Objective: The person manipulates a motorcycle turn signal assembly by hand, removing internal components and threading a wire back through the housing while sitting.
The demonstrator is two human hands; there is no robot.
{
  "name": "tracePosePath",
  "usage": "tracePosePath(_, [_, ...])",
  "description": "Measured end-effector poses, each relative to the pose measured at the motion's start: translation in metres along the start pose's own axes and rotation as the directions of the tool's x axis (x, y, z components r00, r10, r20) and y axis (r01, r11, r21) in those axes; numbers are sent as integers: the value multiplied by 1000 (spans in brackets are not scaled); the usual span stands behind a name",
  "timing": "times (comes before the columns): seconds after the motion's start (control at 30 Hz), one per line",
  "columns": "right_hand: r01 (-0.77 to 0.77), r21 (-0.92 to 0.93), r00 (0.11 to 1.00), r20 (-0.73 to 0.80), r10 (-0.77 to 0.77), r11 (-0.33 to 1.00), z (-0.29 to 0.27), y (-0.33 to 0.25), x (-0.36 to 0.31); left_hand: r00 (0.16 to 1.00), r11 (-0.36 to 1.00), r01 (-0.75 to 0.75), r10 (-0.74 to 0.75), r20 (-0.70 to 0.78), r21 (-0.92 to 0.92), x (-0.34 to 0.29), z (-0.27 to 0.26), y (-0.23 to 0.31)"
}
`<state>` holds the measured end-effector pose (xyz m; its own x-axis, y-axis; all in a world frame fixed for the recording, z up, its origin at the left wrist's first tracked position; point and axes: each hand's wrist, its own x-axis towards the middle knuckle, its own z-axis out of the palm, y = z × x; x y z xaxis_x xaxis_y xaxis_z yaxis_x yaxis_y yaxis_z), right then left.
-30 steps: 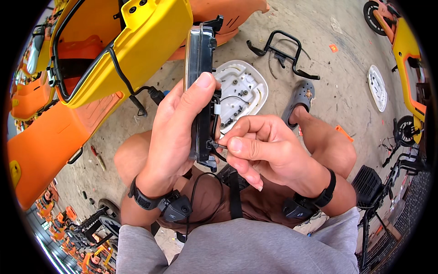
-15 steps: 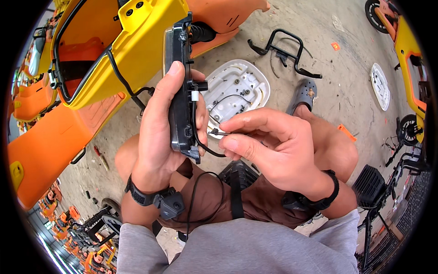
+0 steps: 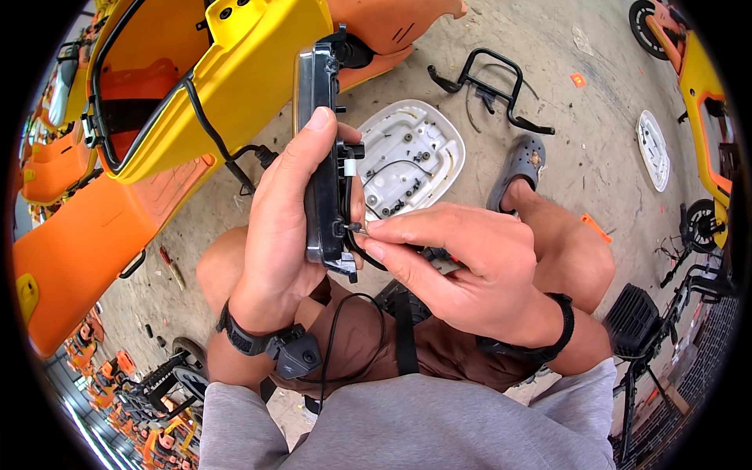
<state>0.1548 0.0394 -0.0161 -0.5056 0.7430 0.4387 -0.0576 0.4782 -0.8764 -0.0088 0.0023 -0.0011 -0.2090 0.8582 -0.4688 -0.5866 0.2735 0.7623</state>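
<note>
My left hand (image 3: 278, 207) is wrapped round a long black lamp housing (image 3: 323, 184), held upright with its clear lens edge facing left. From the housing's right side a black cable (image 3: 371, 259) curves down behind my right fingers, and a white connector (image 3: 349, 168) sits higher on that side. My right hand (image 3: 474, 262) pinches a small dark screw-like piece (image 3: 358, 229) between thumb and forefinger. Its tip meets the lower right side of the housing; whether it has gone into a hole cannot be made out.
A white plastic cover (image 3: 450, 141) holding loose screws lies on the floor ahead. Beyond it rests a black tubular bracket (image 3: 513, 86). Yellow and orange vehicle body panels (image 3: 168, 110) stand close on the left. A red-handled screwdriver (image 3: 172, 268) lies near my left knee.
My right hand has moved left and brought the small piece from beside the housing up against it. The lamp housing has shifted slightly right in my left hand.
</note>
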Motion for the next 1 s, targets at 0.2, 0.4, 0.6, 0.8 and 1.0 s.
tracePosePath(0.2, [43,1,999,-11,-43,999,1,0,1,1000,1000,-7,8,-28,15,0,1,-1])
tracePosePath(0.4, [48,-43,999,-6,-48,998,1,0,-1,997,993,-4,13,-76,118,0,7,-2])
tracePosePath(0.6, [-65,-31,997,-31,64,997,4,-3,-4,995,998,-45,48,-86,38,0,7,-6])
tracePosePath(0.8, [-550,346,828,105,551,760,4,-19,-4,992,998,-47,52,-114,51,0,10,-7])
tracePosePath(1.0, [-707,579,659,332,675,406,-1,-17,2,991,997,-56,61,-115,52,0,10,-8])
